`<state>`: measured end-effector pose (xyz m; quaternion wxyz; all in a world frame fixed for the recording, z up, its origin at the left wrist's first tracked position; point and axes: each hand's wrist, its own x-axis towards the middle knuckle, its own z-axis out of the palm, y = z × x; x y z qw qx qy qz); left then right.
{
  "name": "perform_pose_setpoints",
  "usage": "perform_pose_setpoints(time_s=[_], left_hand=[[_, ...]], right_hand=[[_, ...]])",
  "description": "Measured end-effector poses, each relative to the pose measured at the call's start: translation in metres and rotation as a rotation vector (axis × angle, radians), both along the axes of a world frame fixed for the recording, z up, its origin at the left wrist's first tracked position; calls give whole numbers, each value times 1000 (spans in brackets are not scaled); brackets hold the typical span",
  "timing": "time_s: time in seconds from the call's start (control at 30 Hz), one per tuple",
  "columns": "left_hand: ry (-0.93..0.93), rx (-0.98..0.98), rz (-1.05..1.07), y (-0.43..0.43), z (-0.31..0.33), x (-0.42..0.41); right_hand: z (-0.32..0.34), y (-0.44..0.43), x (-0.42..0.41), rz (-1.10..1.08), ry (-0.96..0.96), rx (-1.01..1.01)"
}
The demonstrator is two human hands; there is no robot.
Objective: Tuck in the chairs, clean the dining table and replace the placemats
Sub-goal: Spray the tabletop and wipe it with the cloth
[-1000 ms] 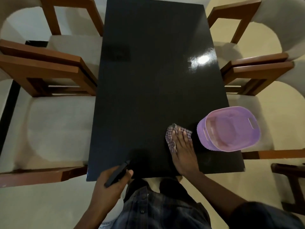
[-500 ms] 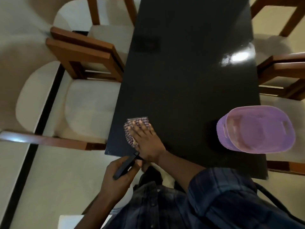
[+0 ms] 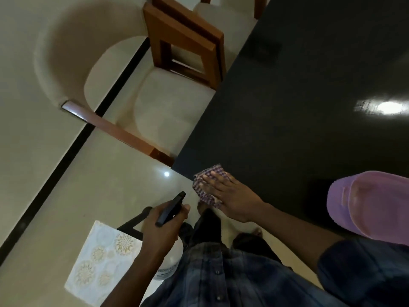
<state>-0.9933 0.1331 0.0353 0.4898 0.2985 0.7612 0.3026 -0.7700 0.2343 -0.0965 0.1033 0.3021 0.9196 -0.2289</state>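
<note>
Where the near corner of the dark bench (image 3: 287, 107) reaches the lower centre of the frame, we find the right hand (image 3: 230, 196) laid flat on a checked cloth (image 3: 218, 170). Its fingers are straight and slightly spread, pressing the cloth onto the bench surface rather than gripping it, and the cloth's lower end lies at the bench edge. Just left of and below it, off the bench and above the floor (image 3: 44, 151), the left hand (image 3: 163, 224) is curled round the black trigger head of a spray bottle (image 3: 170, 260), whose white body hangs beneath the hand. At the right edge of the frame a purple basket (image 3: 371, 209) stands on the bench, well apart from the cloth. A bright reflection shows on the bench surface in the upper right. In the upper left and centre a wooden chair (image 3: 159, 111) with a pale cushioned seat stands against the bench's long side, its near armrest ending just beside the bench corner. In the lower left a patterned placemat (image 3: 99, 262) lies on a dark-framed support that we cannot identify. A black stripe runs diagonally across the floor on the left.
</note>
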Motion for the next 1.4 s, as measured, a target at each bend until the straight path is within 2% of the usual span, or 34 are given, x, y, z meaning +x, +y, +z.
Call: perform_pose_setpoints(time_s=[0.23,0.33,0.47,0.57,0.67,0.77,0.87,1.0,1.1,1.23,1.3,1.4], left_hand=[[-12,41,-4,4,8,2],[2,71,-63,17,14,10],[21,114,-158,38,21,32],[12,169,-201,53,28,62],[-41,216,-279,62,34,100],[-106,277,-377,70,44,144],[-175,331,-445,76,59,190],[-268,395,-534,80,84,251],[-289,445,-610,82,100,294],[-267,517,-683,84,106,345],[-283,510,-715,86,103,365],[-271,528,-759,92,89,387]], right_hand=[[2,33,-95,29,-10,4],[2,18,-73,102,19,21],[-2,-37,22,120,131,49],[15,-86,110,-133,255,-108],[44,-129,170,-450,366,-383],[98,-156,200,-941,571,-739],[133,-161,229,-1366,785,-931],[184,-156,277,-1675,993,-879],[209,-151,318,-1691,1051,-773],[215,-124,360,-1700,846,-620],[215,-107,370,-1664,669,-584],[227,-80,370,-1431,313,-431]])
